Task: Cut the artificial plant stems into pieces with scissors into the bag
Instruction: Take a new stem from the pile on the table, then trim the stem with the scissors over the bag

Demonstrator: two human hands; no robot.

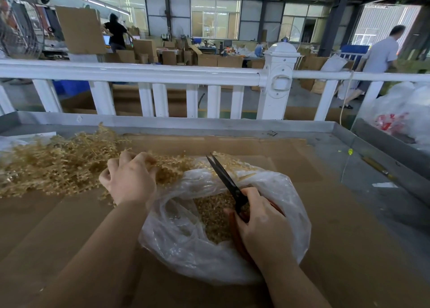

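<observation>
With the left hand (130,179) gripping a clump of stems (58,165) beside the bag (232,256) and the right hand (260,226) curled round the scissors (226,182), blades seemingly barely parted, pieces might fall onto the counter (337,214).

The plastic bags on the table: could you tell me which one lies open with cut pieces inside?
The clear bag under the scissors, not the bulging one at far right.
</observation>
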